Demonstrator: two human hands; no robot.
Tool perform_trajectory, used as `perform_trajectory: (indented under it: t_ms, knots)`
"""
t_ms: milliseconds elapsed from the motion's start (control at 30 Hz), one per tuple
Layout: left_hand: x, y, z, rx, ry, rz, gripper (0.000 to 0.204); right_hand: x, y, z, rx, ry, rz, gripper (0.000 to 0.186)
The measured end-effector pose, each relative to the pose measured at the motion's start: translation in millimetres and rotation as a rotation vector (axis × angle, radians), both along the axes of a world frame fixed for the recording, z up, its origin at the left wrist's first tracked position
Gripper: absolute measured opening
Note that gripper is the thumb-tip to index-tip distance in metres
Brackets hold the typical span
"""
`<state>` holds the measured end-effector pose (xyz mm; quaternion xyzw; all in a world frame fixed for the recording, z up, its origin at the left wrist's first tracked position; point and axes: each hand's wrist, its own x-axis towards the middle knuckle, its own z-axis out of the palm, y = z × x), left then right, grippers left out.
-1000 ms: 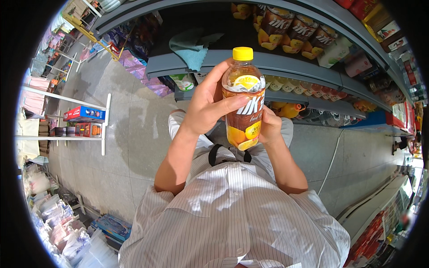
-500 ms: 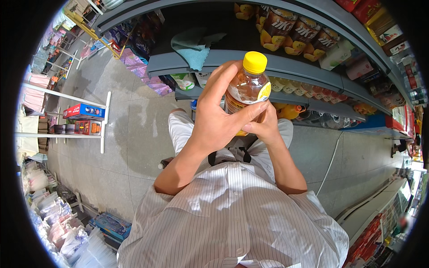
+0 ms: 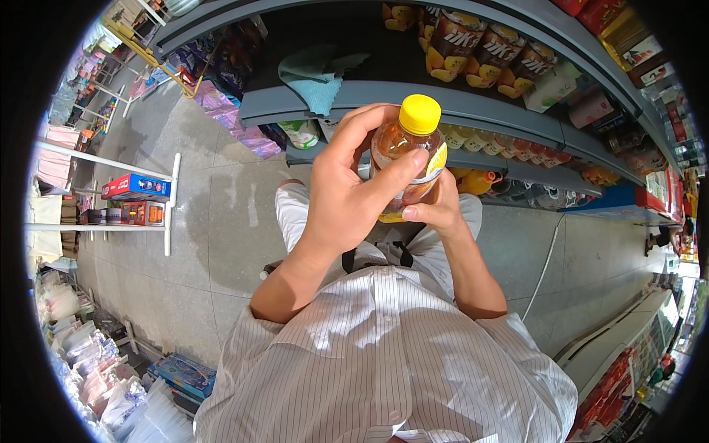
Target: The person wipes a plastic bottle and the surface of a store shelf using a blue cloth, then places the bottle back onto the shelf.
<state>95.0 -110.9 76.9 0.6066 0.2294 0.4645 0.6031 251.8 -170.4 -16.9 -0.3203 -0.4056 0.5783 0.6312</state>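
A clear drink bottle with a yellow screw cap and brownish contents stands nearly upright in front of my chest, between both hands. My left hand is wrapped round its upper left side, the thumb lying across the front below the neck. Lower down, my right hand grips the bottle's right side near the base, thumb in front; its other fingers are mostly hidden behind. On the shelf just beyond lies a crumpled teal cloth, touched by neither hand.
A grey shelf unit runs across the far side, with several brown-and-yellow tubs on the upper board and small bottles below. White racks with boxed goods stand left. Wrapped packs lie lower left, a white cabinet lower right.
My left thumb has moved up the front of the bottle, from near its lower label to just below the neck. The bottle has dropped slightly in view.
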Motion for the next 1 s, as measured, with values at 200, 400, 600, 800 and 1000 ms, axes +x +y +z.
perform_trajectory:
  t_ms: [200, 400, 600, 800, 1000]
  knots:
    - [-1, -2, 11, -0.145, -0.110, -0.103, 0.039, 3, -1, -4, 0.035, 0.009, 0.024, 0.099]
    - [0, -6, 11, -0.161, -0.146, -0.112, 0.041, 5, -2, 0, 0.046, -0.007, 0.045, 0.098]
    - [-1, -8, 10, -0.210, -0.176, -0.136, 0.043, 5, -2, 2, 0.041, 0.022, 0.054, 0.097]
    - [0, -5, 12, -0.280, -0.165, -0.111, 0.042, 2, -5, 4, -0.012, 0.027, 0.050, 0.094]
    - [6, 8, 11, -0.298, -0.213, -0.096, 0.040, 7, 7, 5, -0.003, -0.007, 0.062, 0.092]
